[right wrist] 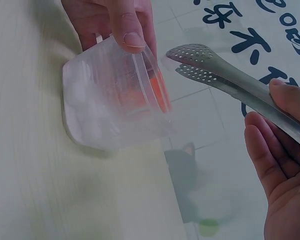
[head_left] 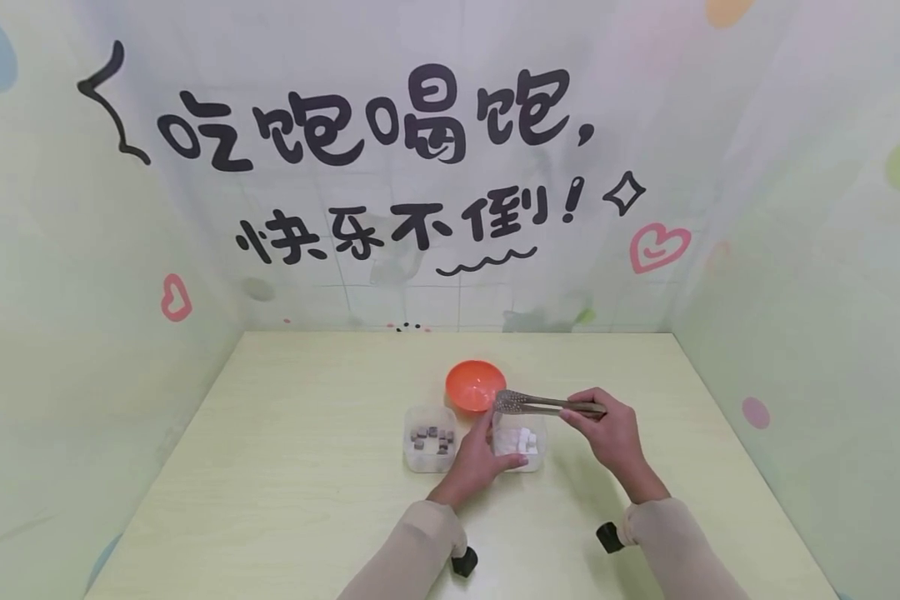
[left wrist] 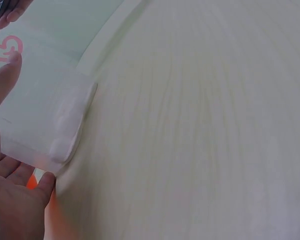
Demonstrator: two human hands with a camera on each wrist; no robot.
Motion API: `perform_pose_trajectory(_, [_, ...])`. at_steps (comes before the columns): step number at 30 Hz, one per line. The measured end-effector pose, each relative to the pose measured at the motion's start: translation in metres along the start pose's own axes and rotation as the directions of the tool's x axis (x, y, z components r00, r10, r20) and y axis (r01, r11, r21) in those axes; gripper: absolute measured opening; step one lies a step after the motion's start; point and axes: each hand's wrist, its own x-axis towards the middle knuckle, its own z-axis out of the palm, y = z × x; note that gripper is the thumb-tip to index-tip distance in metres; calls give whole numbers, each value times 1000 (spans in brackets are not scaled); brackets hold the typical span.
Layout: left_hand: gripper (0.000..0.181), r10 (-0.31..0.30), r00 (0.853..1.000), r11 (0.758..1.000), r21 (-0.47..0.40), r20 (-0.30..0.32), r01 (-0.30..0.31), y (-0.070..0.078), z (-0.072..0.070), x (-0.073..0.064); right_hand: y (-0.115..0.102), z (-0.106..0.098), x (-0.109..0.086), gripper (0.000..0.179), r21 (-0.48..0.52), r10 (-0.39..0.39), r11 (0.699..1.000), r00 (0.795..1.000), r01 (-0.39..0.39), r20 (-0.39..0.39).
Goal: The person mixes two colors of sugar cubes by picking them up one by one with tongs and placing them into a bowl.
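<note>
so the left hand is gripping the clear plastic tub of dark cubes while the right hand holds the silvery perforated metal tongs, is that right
Not quite: the tub is wrong. The left hand grips the clear plastic tub of white cubes, as the head view shows; the tub of dark cubes stands left of it. The right hand does hold the silvery perforated metal tongs.

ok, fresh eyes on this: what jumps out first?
The orange bowl probably wins, on the table behind the two clear tubs. Then the perforated metal tongs in the right hand, above the tub of white cubes that the left hand grips. Big black lettering spreads across the back wall.
</note>
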Motion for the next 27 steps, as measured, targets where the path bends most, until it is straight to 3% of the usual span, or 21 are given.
perform_pose_trajectory(15, [99, 4, 1000, 1000, -29, -23, -5, 1, 2, -2, 12, 22, 18, 21, 33, 55, 998, 995, -53, -80])
perform_pose_trajectory(27, [98, 7, 999, 1000, -28, -38, -8, -4, 4, 0, 19, 33, 27, 22, 23, 140, 990, 988, -139, -67])
